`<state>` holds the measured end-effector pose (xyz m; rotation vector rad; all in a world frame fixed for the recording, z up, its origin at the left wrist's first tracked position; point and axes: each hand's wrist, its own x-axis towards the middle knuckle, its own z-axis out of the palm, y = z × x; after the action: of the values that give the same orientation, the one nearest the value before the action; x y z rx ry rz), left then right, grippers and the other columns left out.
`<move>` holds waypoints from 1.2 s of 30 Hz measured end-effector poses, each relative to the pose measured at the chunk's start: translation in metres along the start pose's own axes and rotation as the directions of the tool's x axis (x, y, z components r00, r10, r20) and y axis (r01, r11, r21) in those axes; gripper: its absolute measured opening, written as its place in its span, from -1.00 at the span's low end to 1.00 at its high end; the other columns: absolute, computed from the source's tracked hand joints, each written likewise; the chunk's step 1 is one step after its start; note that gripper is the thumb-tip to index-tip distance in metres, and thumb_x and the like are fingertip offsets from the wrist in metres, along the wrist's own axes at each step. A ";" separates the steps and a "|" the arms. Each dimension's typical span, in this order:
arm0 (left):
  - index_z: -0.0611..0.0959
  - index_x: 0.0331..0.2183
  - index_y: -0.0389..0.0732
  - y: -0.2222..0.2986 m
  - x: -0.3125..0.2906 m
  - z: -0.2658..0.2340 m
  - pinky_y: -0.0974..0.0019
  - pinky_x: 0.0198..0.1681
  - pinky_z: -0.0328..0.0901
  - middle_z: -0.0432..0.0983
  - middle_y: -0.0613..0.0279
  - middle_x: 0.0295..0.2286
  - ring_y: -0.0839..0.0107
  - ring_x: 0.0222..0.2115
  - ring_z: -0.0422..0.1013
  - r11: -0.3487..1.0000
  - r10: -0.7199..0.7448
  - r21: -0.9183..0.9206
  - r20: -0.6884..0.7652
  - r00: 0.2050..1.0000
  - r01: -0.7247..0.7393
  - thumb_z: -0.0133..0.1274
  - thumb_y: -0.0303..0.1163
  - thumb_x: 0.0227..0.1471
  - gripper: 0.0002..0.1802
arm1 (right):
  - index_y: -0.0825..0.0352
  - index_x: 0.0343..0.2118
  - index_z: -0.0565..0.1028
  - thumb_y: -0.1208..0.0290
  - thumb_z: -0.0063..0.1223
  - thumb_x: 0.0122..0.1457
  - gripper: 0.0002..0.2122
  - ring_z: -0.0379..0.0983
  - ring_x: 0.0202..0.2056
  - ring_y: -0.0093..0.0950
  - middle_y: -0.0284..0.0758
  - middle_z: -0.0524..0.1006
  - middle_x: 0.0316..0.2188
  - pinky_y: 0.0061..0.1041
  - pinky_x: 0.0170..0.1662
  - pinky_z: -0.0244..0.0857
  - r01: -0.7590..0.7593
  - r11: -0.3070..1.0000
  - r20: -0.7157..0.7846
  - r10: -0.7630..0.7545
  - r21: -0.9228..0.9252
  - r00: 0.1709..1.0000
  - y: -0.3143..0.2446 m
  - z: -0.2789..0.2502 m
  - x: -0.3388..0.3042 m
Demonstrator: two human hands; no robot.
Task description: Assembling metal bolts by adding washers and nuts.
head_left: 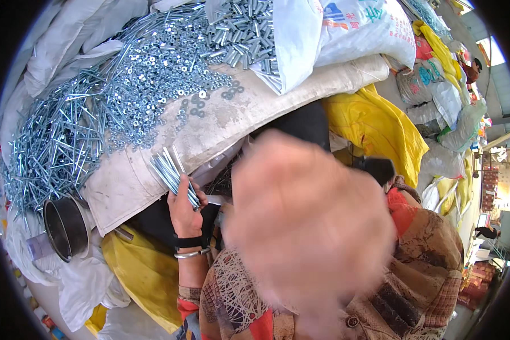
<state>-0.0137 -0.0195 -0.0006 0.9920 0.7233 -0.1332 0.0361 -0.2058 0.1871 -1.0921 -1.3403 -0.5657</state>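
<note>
My left hand (185,215) is closed around a bundle of long, thin metal rods (167,170), held slanting at the near edge of the cloth-covered work surface (204,127). Their upper ends stick out past my thumb. Close in front of the camera, my right hand (309,221) is a large blur that hides much of my lap; its fingers are smeared. Beyond my left hand lies a heap of similar long rods (56,136). Farther in, nuts and washers (153,76) are spread in a pile, with short metal sleeves (246,37) behind them.
A black round container (66,229) lies tipped at the left. White woven sacks (360,31) stand at the back, and yellow sacks (374,124) hang on the right and lower left. Several loose washers (197,105) are scattered on the cloth. More filled bags (430,85) sit farther right.
</note>
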 end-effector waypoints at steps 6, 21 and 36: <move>0.47 -0.43 -0.21 -0.001 0.001 -0.012 0.43 -0.74 0.10 0.37 0.29 -0.62 0.52 -0.76 0.28 0.999 0.012 -0.043 0.028 1.000 -0.011 0.03 -0.26 0.09 -0.78 | 0.34 -0.33 0.46 0.58 -0.03 -0.11 -0.78 0.37 -0.26 -0.29 -0.25 0.43 -0.35 -0.33 -0.18 0.17 -0.082 0.482 0.192 0.491 -0.872 0.850 0.161 -0.079 -0.083; 0.48 -0.50 -0.22 0.003 -0.003 -0.003 0.48 -0.79 0.06 0.38 0.29 -0.67 0.54 -0.82 0.24 0.999 0.054 0.011 -0.037 0.998 -0.053 0.11 -0.23 0.02 -0.73 | 0.31 -0.49 0.48 0.52 -0.03 -0.09 -0.92 0.35 -0.29 -0.31 -0.28 0.39 -0.40 -0.35 -0.22 0.25 0.095 0.280 0.270 0.696 -0.955 0.665 0.199 -0.096 -0.139; 0.46 -0.49 -0.25 0.010 -0.027 0.022 0.52 -0.79 0.10 0.38 0.28 -0.66 0.58 -0.81 0.23 0.978 0.169 0.108 0.115 0.979 -0.181 0.18 -0.31 -0.03 -0.74 | 0.44 -0.33 0.42 0.47 -0.03 0.14 -0.87 0.46 -0.46 -0.54 -0.29 0.49 -0.48 -0.58 -0.40 0.36 -0.852 0.256 -0.041 0.963 0.457 0.267 0.123 -0.014 -0.116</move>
<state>-0.0193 -0.0369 0.0306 1.1483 0.5332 -0.0744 0.1241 -0.1943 0.0424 -1.2060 -0.2592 0.4190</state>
